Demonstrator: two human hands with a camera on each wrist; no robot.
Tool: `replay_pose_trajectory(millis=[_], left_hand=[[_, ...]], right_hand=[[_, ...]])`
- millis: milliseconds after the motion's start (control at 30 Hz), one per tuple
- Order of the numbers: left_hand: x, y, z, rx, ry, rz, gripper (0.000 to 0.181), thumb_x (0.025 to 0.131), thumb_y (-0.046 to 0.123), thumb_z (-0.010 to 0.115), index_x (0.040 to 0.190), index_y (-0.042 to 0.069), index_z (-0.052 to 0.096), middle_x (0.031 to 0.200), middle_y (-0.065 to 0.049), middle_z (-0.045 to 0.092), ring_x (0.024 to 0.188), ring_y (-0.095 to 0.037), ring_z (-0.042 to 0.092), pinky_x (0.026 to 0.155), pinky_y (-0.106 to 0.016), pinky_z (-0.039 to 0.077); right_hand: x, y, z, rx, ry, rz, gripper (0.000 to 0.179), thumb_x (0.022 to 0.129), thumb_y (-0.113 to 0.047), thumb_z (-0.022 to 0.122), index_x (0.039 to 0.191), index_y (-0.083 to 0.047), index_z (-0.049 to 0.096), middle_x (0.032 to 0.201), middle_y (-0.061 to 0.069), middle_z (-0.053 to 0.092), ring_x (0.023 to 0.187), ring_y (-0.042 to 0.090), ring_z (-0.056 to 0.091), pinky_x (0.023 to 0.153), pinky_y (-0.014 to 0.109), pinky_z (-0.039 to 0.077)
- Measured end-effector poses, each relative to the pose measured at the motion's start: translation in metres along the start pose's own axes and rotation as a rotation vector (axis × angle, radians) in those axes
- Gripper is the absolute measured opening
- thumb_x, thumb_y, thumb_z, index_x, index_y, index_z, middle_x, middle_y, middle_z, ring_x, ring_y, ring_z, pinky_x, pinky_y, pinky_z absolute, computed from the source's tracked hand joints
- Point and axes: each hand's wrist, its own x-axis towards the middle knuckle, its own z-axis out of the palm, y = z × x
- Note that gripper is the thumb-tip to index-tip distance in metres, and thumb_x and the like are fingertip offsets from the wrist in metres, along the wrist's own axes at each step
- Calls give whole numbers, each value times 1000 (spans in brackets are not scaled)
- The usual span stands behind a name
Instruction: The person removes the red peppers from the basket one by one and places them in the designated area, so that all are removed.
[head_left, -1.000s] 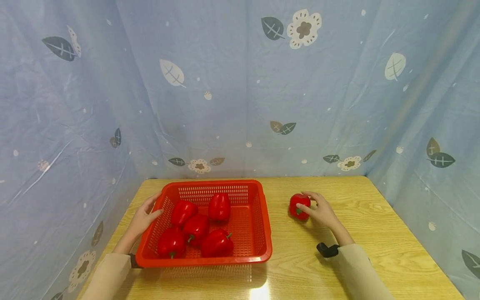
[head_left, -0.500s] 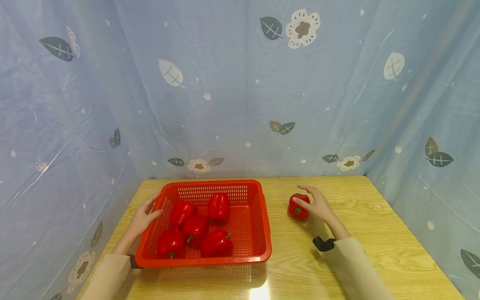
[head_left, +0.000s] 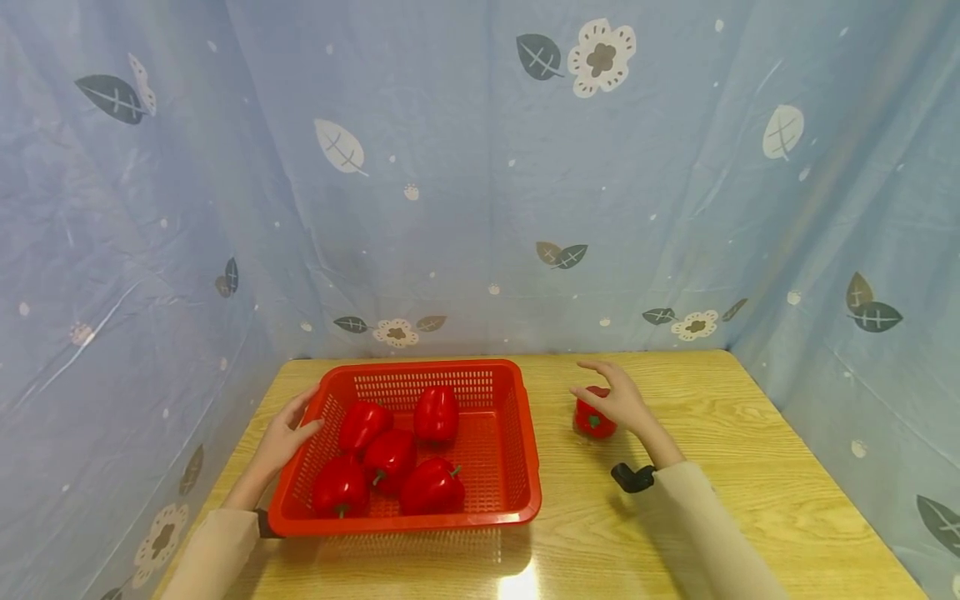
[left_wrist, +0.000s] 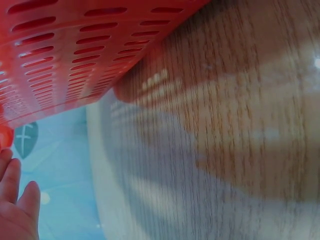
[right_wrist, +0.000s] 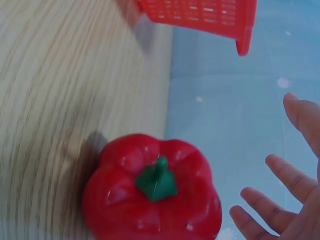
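On the table stands a red bell pepper point(head_left: 595, 422) with a green stem, seen large in the right wrist view. My right hand point(head_left: 621, 405) hovers over it, thumb and fingers spread; the right wrist view shows a gap between fingers and pepper. My left hand point(head_left: 279, 439) is at the left side of a red plastic basket point(head_left: 408, 524), its loosely extended fingers by the rim. Several red bell peppers lie in that basket, among them one at the back point(head_left: 437, 414) and one at the front point(head_left: 432, 487).
The basket takes up the left half of the wooden table point(head_left: 720, 467). Blue patterned curtains point(head_left: 450, 208) hang behind and on both sides. A black wrist-camera mount point(head_left: 632, 478) juts out from the right wrist.
My right hand has come away from the single pepper and shifted left and slightly up over it. The pepper stays in place. The left hand and basket hold still.
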Motion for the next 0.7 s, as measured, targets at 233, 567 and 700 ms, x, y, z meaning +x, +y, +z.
replay_pose_trajectory(millis=[233,567,700], left_hand=[[0,1,-1,0,3,22,60,89,4,58,142,-3,30,145,-29,27,130,-49,23,81,-2,36],[1,-2,0,8,-4,31,58,91,8,56,142,-3,30,144,-30,27,132,-21,35,81,-5,40],[0,-4,1,-31,-9,51,58,91,7,55,142,-4,29,143,-32,27,118,11,36,80,-7,43]], right_hand=[[6,-11,6,-6,-13,-30,53,83,-34,68,128,-7,55,129,19,52,120,38,44,96,56,37],[15,-23,12,11,-51,-46,53,85,-37,66,129,-9,54,131,14,53,122,33,45,87,48,48],[18,-26,16,5,-67,-57,53,85,-38,66,128,-10,55,131,13,53,124,33,44,100,52,36]])
